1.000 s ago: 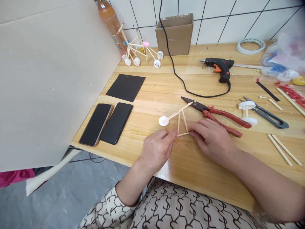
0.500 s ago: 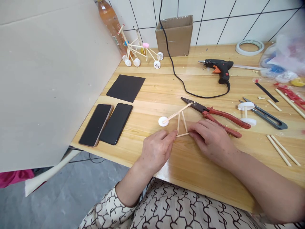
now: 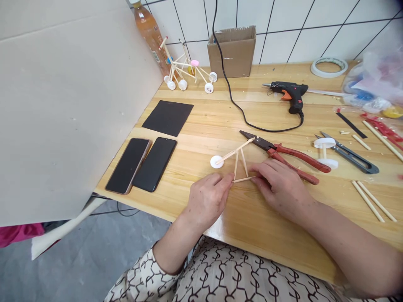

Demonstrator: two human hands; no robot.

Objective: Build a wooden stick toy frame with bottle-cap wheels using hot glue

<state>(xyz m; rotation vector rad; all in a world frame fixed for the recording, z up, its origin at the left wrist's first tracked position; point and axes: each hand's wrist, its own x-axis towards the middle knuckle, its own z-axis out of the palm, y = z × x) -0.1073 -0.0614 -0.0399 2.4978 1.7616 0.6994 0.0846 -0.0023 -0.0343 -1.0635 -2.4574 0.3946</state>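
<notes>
A small frame of thin wooden sticks (image 3: pixel 239 163) lies flat on the wooden table (image 3: pixel 258 218), shaped as a triangle with one long stick ending in a white round cap (image 3: pixel 216 162). My left hand (image 3: pixel 206 198) pinches the left end of the triangle's bottom stick. Resting on the table, my right hand (image 3: pixel 280 185) presses its fingertips on the right end of that stick. Red-handled pliers (image 3: pixel 285 154) lie just behind my right hand, their tip touching the long stick's far end.
Two dark phones (image 3: pixel 141 164) and a black sheet (image 3: pixel 167 117) lie at left beside a big cardboard panel (image 3: pixel 63 105). A finished stick model (image 3: pixel 187 74), a bottle (image 3: pixel 150 33) and a cardboard box (image 3: pixel 233 50) stand at the back. A glue gun (image 3: pixel 289 93), tape roll (image 3: pixel 329 67), snips (image 3: pixel 352 157), a white-wheeled axle (image 3: pixel 325 153) and loose sticks (image 3: pixel 371 201) lie right.
Both hands stay on the ends of the bottom stick. Only the view has tipped slightly, so everything sits a little lower in the picture.
</notes>
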